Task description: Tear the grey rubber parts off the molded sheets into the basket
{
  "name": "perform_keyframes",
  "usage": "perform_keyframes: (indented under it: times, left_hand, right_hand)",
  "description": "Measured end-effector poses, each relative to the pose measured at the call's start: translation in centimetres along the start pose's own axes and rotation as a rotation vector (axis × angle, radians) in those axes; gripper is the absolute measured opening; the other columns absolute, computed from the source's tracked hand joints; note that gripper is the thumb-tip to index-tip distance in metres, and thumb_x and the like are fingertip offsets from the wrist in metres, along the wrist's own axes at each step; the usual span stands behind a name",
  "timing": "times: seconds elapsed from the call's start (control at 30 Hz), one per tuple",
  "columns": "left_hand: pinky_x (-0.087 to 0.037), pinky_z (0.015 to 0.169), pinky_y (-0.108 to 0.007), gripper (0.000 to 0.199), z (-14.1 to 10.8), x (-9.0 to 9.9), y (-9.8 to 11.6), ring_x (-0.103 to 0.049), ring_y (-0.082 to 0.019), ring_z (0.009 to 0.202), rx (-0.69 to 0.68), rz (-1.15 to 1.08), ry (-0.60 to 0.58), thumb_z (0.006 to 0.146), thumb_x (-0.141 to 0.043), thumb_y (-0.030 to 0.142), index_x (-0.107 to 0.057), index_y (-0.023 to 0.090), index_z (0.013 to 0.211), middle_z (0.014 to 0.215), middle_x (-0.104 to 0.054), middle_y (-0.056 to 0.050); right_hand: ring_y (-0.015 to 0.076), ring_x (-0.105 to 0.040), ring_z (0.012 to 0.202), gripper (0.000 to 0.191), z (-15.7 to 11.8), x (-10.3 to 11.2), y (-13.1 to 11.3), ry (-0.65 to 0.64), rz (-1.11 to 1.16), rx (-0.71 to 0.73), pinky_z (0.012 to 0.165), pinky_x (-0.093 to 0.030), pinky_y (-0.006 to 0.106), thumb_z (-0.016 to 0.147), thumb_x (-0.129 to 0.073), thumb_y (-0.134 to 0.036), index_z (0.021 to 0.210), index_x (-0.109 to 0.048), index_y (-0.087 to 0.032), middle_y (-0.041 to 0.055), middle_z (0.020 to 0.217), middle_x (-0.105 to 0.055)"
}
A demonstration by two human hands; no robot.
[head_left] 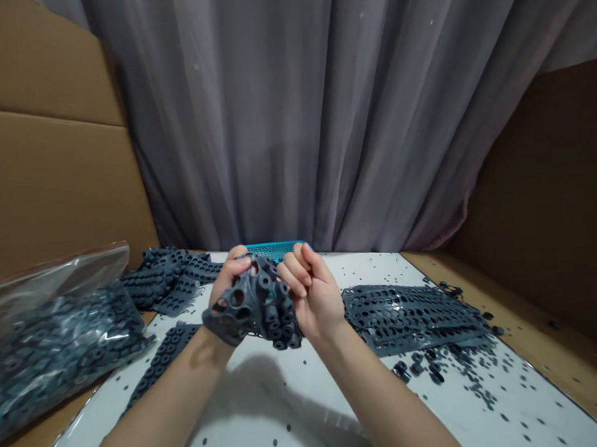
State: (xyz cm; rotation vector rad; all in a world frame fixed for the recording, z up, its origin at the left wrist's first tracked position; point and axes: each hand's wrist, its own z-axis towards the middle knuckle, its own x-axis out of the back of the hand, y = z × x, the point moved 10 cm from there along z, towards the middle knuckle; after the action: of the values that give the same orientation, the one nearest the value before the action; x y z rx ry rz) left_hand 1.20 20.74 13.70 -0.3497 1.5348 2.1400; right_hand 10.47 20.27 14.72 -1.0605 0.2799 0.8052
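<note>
A dark grey rubber sheet (240, 306) with round holes and ring-shaped pieces hangs bunched above the white table. My left hand (231, 274) grips its upper left part, thumb on top. At its right side, my right hand (312, 289) has its fingers curled in, touching or close to the ring-shaped pieces; what those fingers hold, if anything, is hidden. Both forearms reach in from the bottom of the view.
A clear bag (69, 342) of dark rings lies at left, beside piled studded sheets (166, 277). Perforated sheets (408, 314) and loose rings (416, 367) lie at right on the white table (249, 419). A blue basket (274, 250) stands behind my hands; cardboard walls flank the table.
</note>
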Motion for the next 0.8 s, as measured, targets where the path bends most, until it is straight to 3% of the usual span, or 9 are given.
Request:
perform_keyframes:
  times: [0.1, 0.2, 0.33, 0.5, 0.63, 0.7, 0.8]
  left_hand:
    - [-0.034, 0.039, -0.018, 0.026, -0.4, 0.3, -0.4, -0.035, -0.006, 0.038, 0.031, -0.122, 0.019, 0.057, -0.059, 0.020, -0.034, 0.019, 0.053, 0.042, -0.041, 0.008]
    - [-0.033, 0.036, -0.019, 0.022, -1.1, 0.0, -0.6, -0.037, -0.007, 0.036, 0.056, -0.058, -0.020, 0.058, -0.060, 0.023, -0.039, 0.019, 0.054, 0.044, -0.048, 0.006]
    - [-0.032, 0.036, -0.020, 0.024, -1.5, -0.7, -0.3, -0.036, -0.007, 0.036, 0.030, 0.059, -0.097, 0.057, -0.060, 0.025, -0.038, 0.019, 0.051, 0.044, -0.044, 0.006]
    - [-0.020, 0.035, -0.019, 0.035, -1.5, -2.0, -0.1, -0.024, -0.006, 0.037, 0.037, 0.230, -0.277, 0.059, -0.064, 0.027, -0.032, 0.019, 0.047, 0.042, -0.028, 0.007]
    - [-0.017, 0.037, -0.019, 0.040, -1.7, -2.7, 0.2, -0.023, -0.005, 0.040, 0.048, 0.344, -0.369, 0.062, -0.067, 0.029, -0.031, 0.018, 0.048, 0.045, -0.026, 0.007]
    - [-0.018, 0.036, -0.019, 0.042, -2.0, -2.7, -0.2, -0.025, -0.005, 0.039, 0.105, 0.304, -0.365, 0.062, -0.068, 0.027, -0.030, 0.018, 0.048, 0.044, -0.028, 0.007]
    - [-0.023, 0.036, -0.020, 0.039, -2.3, -2.1, -0.7, -0.029, -0.006, 0.037, 0.173, 0.085, -0.279, 0.060, -0.065, 0.025, -0.027, 0.020, 0.052, 0.044, -0.035, 0.006]
  right_hand:
    - [0.0093, -0.027, 0.045, 0.035, -0.2, -0.5, -2.1, -0.086, -0.266, 0.157, 0.047, -0.024, 0.023, 0.087, -0.045, -0.037, 0.059, -0.032, -0.020, -0.0063, 0.049, -0.031]
    - [0.0098, -0.032, 0.052, 0.030, -0.7, -1.0, -3.5, -0.152, -0.707, 0.249, 0.051, -0.027, 0.024, 0.086, -0.047, -0.038, 0.063, -0.041, -0.020, -0.0046, 0.056, -0.037]
    - [0.0093, -0.034, 0.053, 0.026, -1.2, -2.2, -3.2, -0.334, -1.150, 0.226, 0.052, -0.027, 0.022, 0.087, -0.048, -0.036, 0.067, -0.043, -0.019, -0.0051, 0.057, -0.037]
    - [0.0087, -0.034, 0.052, 0.023, -1.8, -3.0, -2.5, -0.485, -1.344, 0.195, 0.051, -0.024, 0.022, 0.087, -0.049, -0.033, 0.071, -0.042, -0.020, -0.0058, 0.057, -0.039]
    - [0.0086, -0.031, 0.053, 0.027, -2.0, -2.7, -1.7, -0.540, -1.256, 0.082, 0.051, -0.023, 0.022, 0.088, -0.048, -0.032, 0.066, -0.039, -0.019, -0.0051, 0.058, -0.036]
    - [0.0082, -0.029, 0.052, 0.033, -2.1, -2.6, -1.1, -0.527, -1.017, -0.016, 0.049, -0.023, 0.022, 0.087, -0.048, -0.036, 0.061, -0.038, -0.018, -0.0051, 0.057, -0.032]
    - [0.0056, -0.023, 0.045, 0.038, -2.3, -2.8, 0.5, -0.454, -0.477, -0.202, 0.042, -0.021, 0.019, 0.082, -0.052, -0.042, 0.057, -0.036, -0.018, -0.0070, 0.052, -0.028]
